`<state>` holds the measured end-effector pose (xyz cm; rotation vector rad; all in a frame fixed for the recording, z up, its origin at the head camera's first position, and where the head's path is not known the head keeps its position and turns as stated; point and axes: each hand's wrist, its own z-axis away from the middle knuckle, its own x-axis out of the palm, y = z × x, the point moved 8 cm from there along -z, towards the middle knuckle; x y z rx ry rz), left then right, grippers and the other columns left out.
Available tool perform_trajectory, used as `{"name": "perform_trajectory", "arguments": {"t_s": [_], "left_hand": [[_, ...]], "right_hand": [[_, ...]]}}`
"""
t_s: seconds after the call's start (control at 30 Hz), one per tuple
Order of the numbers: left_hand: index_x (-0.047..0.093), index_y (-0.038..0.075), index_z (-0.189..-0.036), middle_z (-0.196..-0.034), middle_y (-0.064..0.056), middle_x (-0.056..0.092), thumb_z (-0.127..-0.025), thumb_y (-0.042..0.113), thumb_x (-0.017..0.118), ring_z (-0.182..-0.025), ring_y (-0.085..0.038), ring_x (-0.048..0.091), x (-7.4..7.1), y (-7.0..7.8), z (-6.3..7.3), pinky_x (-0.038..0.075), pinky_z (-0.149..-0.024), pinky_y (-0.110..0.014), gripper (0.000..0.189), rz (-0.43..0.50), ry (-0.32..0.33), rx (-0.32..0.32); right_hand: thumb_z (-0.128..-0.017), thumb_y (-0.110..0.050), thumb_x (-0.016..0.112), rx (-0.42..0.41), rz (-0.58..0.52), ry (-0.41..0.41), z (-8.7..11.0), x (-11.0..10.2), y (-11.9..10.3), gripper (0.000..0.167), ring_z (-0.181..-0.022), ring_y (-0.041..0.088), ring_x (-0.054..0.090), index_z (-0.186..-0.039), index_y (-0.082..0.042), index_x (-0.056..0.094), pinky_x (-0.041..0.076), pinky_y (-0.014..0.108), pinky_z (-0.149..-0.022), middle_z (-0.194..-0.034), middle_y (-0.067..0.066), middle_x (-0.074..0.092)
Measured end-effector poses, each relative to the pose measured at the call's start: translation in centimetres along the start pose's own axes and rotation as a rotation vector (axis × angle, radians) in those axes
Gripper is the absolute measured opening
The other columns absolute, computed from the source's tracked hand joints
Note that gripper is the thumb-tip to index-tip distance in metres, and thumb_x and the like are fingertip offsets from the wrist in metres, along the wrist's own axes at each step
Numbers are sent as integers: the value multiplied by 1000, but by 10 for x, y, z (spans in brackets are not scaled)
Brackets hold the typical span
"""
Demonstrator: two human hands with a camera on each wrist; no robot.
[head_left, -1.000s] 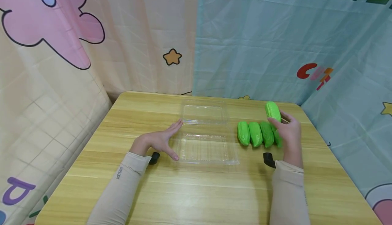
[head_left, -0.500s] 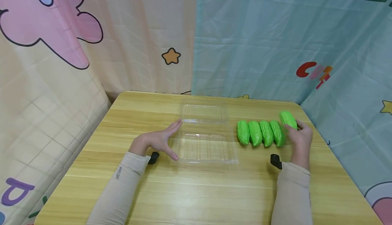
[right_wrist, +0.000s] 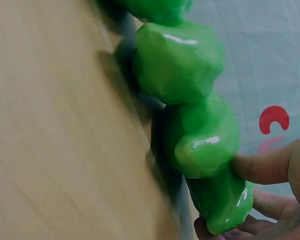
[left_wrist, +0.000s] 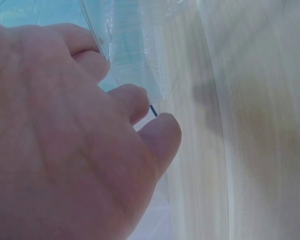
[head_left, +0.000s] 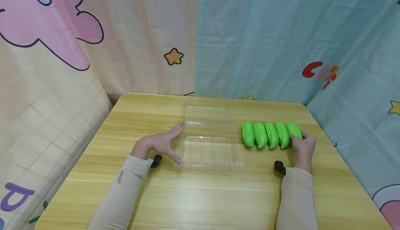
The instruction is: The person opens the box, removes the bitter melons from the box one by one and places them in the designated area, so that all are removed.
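Observation:
Several glossy green toy bitter melons lie side by side in a row on the right of the table, the leftmost bitter melon [head_left: 248, 134] nearest the container. At the row's right end my right hand [head_left: 304, 148] holds the last bitter melon [head_left: 293, 129] between thumb and fingers; the right wrist view shows its tip [right_wrist: 225, 210] in the grip. A clear plastic clamshell container [head_left: 212, 164] stands open in the middle, its lid [head_left: 207, 122] laid back behind it. My left hand [head_left: 160, 144] is spread at the container's left side, fingertips at its edge.
A wood-grain table [head_left: 193, 195] carries everything. Printed curtains [head_left: 275, 49] hang just behind it and on both sides. A black wrist mount [head_left: 280, 167] sticks out inward from the right sleeve, and another black mount [head_left: 156, 161] from the left.
My right hand moved the last bitter melon right, then down toward me, from behind the row to its right end. My left hand and the container stayed put.

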<state>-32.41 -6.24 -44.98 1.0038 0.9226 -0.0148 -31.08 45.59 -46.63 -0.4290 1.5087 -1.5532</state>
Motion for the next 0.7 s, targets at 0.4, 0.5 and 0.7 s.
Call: {"name": "perform_trajectory", "arguments": {"t_s": [0.4, 0.5, 0.7], "left_hand": [[-17, 20, -160, -165, -6, -24, -69, 41, 93, -149, -24, -20, 1, -1, 2, 4, -120, -54, 144, 0, 5, -7], [-17, 20, -160, -165, -5, -24, -70, 39, 93, -149, -24, -20, 1, 0, 2, 5, -120, -55, 143, -1, 2, -9], [-15, 19, -160, -166, -5, -22, -71, 37, 93, -150, -27, -19, 1, 1, 2, 4, -119, -56, 141, -14, 0, 7]], "right_hand": [[-105, -28, 45, -4, 34, -125, -1, 12, 2, 68, -148, 38, 15, -157, 4, 16, 19, 44, -120, -163, 25, 13], [-105, -44, 38, 1, 39, -122, -1, 12, 5, 75, -149, 41, 14, -158, 3, 13, 17, 46, -120, -163, 26, 12], [-103, -48, 37, 52, -23, -70, 0, 8, 13, 80, -149, 38, 16, -160, 0, 8, 17, 43, -121, -164, 25, 12]]}}
